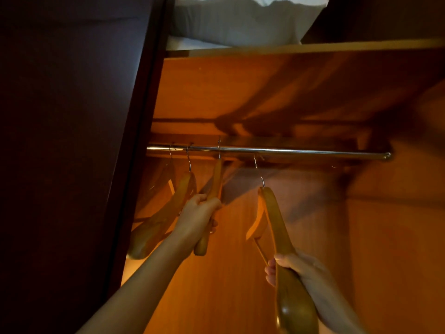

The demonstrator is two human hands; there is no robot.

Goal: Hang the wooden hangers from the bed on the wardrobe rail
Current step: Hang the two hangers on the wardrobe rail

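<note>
I'm seeing L grip [201, 214] wrapping a wooden hanger [212, 196] w/ hook sitting on the rail [289, 151], R grip [292, 267] clutching a second hanger [277, 225], hook just under rail.

There were four hangers [212, 189], one rail [289, 151], one pillow [240, 20] on one shelf [337, 48], and two hands [197, 213].
</note>
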